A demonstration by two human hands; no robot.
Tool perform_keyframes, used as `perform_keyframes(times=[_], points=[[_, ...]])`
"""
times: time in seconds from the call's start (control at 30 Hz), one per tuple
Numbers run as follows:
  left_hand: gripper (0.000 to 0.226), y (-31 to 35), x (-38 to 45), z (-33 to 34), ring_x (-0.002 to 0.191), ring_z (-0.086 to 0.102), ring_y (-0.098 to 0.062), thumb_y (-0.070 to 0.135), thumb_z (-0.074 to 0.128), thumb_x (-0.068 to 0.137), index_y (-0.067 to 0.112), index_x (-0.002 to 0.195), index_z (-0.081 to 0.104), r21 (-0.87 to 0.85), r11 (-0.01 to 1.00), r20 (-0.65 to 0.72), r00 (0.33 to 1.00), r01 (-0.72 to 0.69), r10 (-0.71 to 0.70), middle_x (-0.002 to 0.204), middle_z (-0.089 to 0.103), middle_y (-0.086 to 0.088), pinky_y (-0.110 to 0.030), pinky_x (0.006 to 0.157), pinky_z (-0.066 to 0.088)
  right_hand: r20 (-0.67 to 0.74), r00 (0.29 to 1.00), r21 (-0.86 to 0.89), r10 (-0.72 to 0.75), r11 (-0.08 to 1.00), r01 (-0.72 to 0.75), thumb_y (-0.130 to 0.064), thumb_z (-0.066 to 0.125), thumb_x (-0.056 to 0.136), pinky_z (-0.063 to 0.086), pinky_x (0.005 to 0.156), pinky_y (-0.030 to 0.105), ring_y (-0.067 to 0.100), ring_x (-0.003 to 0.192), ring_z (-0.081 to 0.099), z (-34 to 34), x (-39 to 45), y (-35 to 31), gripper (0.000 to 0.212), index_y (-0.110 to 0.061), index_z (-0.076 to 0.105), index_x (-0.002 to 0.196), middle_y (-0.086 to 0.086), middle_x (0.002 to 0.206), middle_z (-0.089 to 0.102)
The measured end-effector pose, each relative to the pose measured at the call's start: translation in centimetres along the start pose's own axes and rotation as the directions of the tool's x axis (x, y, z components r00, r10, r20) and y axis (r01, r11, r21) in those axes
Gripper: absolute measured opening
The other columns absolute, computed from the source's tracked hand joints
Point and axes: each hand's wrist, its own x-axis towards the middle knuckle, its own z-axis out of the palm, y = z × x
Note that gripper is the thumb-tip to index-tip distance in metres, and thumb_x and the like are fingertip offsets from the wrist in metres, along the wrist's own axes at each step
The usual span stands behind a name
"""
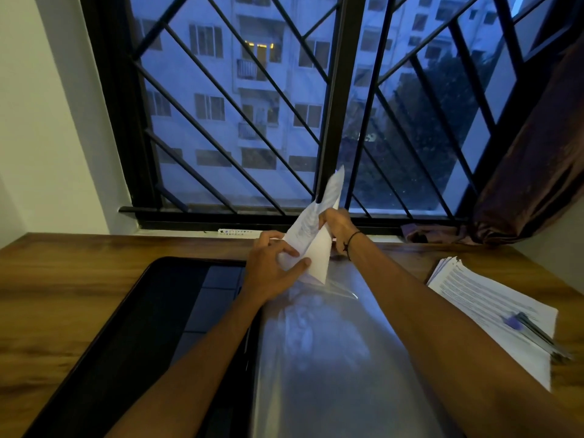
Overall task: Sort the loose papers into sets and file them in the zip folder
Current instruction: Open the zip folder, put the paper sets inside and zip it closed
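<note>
A set of papers [316,235] stands tilted on its lower edge at the far end of the clear zip folder [331,343], its top corner rising in front of the window [284,105]. The left hand [271,263] pinches the sheets' lower left part, thumb and fingers curled on them. The right hand [338,229] grips their right edge, fingers wrapped round it. The folder lies flat on the wooden desk [63,295], overlapping the right side of a black case [142,343]. Right of the folder rests another stack of printed papers [474,301], with pens [537,336] lying on top of it.
</note>
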Motion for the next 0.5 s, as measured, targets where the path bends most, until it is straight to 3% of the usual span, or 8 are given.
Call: perform_keyframes(times=[0.07, 0.17, 0.27, 0.37, 0.5], points=[[0.039, -0.1, 0.0, 0.1, 0.122, 0.049, -0.011, 0.065, 0.076, 0.069, 0.028, 0.083, 0.075, -0.012, 1.000, 0.007, 1.000, -0.007, 0.007, 0.133, 0.051, 0.008, -0.034, 0.095, 0.052, 0.043, 0.999, 0.008, 0.013, 1.000, -0.014, 0.005, 0.050, 0.074, 0.056, 0.059, 0.034, 0.031, 0.078, 0.062, -1.1, 0.1, 0.1, 0.046, 0.004, 0.059, 0.119, 0.017, 0.092, 0.063], [0.038, -0.4, 0.0, 0.1, 0.115, 0.055, -0.010, 0.064, 0.077, 0.069, 0.028, 0.082, 0.076, -0.030, 1.000, 0.054, 0.999, 0.006, -0.004, 0.126, 0.055, 0.010, -0.035, 0.092, 0.054, 0.066, 0.997, 0.033, 0.045, 0.998, -0.047, 0.004, 0.049, 0.062, 0.057, 0.087, 0.059, 0.036, 0.084, 0.061, -3.1, 1.1, 0.2, 0.047, 0.006, 0.065, 0.106, 0.023, 0.100, 0.066], [0.037, 0.1, -0.1, 0.0, 0.090, 0.063, -0.006, 0.059, 0.077, 0.072, 0.023, 0.081, 0.072, -0.138, 0.990, 0.079, 0.997, 0.036, -0.026, 0.099, 0.064, 0.010, -0.029, 0.077, 0.054, 0.086, 0.992, -0.018, 0.095, 0.995, -0.094, 0.010, 0.056, 0.072, 0.053, 0.078, 0.046, 0.033, 0.077, 0.056, -5.2, 1.0, -0.8, 0.013, 0.002, 0.059, 0.083, 0.019, 0.088, 0.060], [0.032, 0.6, -0.4, -0.2, 0.072, 0.066, -0.010, 0.050, 0.079, 0.075, 0.020, 0.080, 0.069, -0.188, 0.979, 0.116, 0.992, 0.075, -0.053, 0.076, 0.070, 0.008, -0.033, 0.069, 0.058, 0.136, 0.980, -0.056, 0.148, 0.988, -0.142, 0.011, 0.061, 0.084, 0.056, 0.086, 0.048, 0.031, 0.089, 0.061, -7.0, 0.8, -1.4, 0.017, -0.003, 0.062, 0.094, 0.016, 0.099, 0.063], [0.032, 0.6, -0.4, -0.3, 0.079, 0.067, -0.008, 0.049, 0.081, 0.074, 0.023, 0.090, 0.071, -0.159, 0.986, 0.093, 0.995, 0.041, -0.026, 0.082, 0.071, 0.011, -0.021, 0.072, 0.055, 0.263, 0.951, 0.005, 0.164, 0.985, -0.171, 0.017, 0.065, 0.084, 0.062, 0.077, 0.045, 0.031, 0.098, 0.068, -8.0, 0.3, -0.8, 0.033, -0.004, 0.068, 0.109, 0.016, 0.115, 0.071]])
